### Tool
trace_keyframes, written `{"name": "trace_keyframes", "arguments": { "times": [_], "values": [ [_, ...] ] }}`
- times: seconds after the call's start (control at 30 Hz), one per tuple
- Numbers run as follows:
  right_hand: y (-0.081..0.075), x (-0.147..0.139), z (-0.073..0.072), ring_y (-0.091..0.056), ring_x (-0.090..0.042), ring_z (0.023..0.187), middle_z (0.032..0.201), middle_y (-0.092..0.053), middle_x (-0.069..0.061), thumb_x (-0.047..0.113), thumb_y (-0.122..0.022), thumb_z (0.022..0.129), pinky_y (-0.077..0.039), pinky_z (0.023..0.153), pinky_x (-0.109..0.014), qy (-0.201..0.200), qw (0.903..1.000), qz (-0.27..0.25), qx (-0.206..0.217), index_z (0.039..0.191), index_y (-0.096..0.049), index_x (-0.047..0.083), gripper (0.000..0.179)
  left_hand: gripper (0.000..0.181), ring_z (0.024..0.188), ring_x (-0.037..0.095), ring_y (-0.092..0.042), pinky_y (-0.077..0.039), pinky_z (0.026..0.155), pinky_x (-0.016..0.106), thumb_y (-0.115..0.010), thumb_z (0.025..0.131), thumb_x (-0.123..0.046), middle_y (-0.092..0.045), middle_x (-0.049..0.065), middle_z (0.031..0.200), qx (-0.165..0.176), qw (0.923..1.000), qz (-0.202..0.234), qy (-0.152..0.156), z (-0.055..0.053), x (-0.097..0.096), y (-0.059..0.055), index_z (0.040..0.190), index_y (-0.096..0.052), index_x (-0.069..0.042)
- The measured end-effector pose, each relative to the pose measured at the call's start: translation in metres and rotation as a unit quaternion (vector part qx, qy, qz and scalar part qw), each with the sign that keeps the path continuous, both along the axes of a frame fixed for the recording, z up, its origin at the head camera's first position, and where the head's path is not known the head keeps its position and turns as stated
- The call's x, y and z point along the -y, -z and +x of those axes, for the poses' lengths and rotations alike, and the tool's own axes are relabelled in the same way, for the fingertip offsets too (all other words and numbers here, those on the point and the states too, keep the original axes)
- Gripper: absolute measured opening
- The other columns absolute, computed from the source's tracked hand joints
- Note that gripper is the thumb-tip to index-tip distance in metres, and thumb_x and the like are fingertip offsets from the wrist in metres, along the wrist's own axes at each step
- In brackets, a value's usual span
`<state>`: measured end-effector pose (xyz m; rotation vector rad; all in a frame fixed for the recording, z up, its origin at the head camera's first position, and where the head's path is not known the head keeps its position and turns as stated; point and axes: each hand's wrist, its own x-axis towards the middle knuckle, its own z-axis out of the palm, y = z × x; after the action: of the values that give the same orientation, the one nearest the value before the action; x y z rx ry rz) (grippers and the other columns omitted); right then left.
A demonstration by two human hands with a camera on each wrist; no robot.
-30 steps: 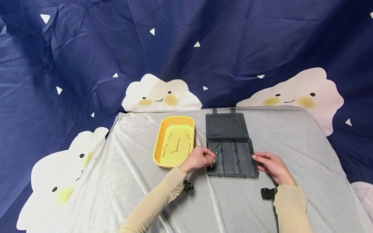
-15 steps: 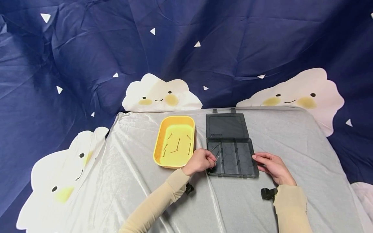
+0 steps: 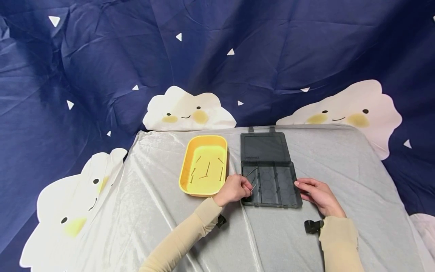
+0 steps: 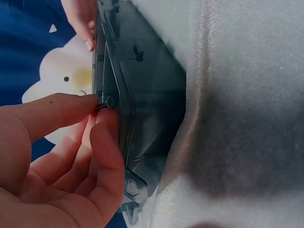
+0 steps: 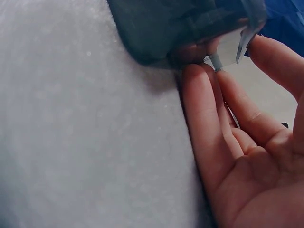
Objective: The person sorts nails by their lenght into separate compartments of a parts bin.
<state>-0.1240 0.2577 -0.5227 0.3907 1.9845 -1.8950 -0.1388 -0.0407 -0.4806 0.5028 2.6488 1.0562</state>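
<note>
In the head view a dark grey see-through compartment box lies with its lid folded back. My left hand is over its left compartment and pinches a screw between thumb and fingertips; the screw's head shows in the left wrist view. Another screw lies slanted in the same compartment. At the box's right side, my right hand holds the edge, the thumb on the rim and the fingers against the side and underneath, as the right wrist view shows.
A yellow tray stands left of the box, with several screws scattered on its floor. Thin dividers part the box into compartments. Grey cloth covers the table, and a dark blue curtain hangs behind it.
My left hand has shifted slightly right, and the screw in it has come lower into the left compartment. My right hand and the box have stayed in place.
</note>
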Motion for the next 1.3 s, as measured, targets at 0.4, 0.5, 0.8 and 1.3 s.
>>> {"name": "trace_keyframes", "arguments": {
  "times": [0.4,0.5,0.8,1.3],
  "values": [
    [0.000,0.000,-0.001,-0.062,0.008,0.084,0.089,-0.062,0.026,0.034,-0.072,0.087,-0.056,0.073,-0.018,-0.005,0.9999,0.009,0.006,0.129,-0.054,0.004,0.055,0.011,0.056,-0.005,-0.050,-0.043,0.059,0.012,-0.069,0.075,-0.003,-0.072,0.000,0.069,0.008,0.9999,-0.006,-0.012,0.000,0.000,-0.001,0.081,-0.076,-0.009],
    [0.000,0.000,-0.001,-0.062,0.009,0.084,0.089,-0.062,0.026,0.035,-0.071,0.087,-0.056,0.073,-0.018,-0.009,0.9999,0.010,0.008,0.132,-0.052,0.002,0.059,0.010,0.056,-0.005,-0.051,-0.043,0.059,0.012,-0.070,0.075,-0.004,-0.073,0.000,0.070,0.012,0.9998,-0.006,-0.014,0.000,0.000,-0.001,0.081,-0.076,-0.008],
    [0.001,0.000,-0.001,-0.062,0.008,0.084,0.090,-0.062,0.026,0.035,-0.071,0.087,-0.056,0.074,-0.018,-0.011,0.9999,0.009,0.008,0.130,-0.052,0.003,0.056,0.008,0.058,-0.002,-0.052,-0.043,0.059,0.014,-0.071,0.075,-0.005,-0.072,-0.001,0.070,0.021,0.9996,-0.007,-0.019,-0.001,0.001,-0.002,0.081,-0.076,-0.009],
    [0.001,0.000,-0.001,-0.061,0.007,0.084,0.090,-0.062,0.025,0.034,-0.071,0.087,-0.056,0.073,-0.018,-0.010,0.9999,0.009,0.011,0.123,-0.058,0.011,0.045,0.009,0.060,0.013,-0.064,-0.044,0.053,0.017,-0.067,0.083,-0.005,-0.071,0.005,0.077,0.066,0.9926,0.082,-0.061,-0.011,0.023,-0.030,0.089,-0.073,-0.003]
  ]
}}
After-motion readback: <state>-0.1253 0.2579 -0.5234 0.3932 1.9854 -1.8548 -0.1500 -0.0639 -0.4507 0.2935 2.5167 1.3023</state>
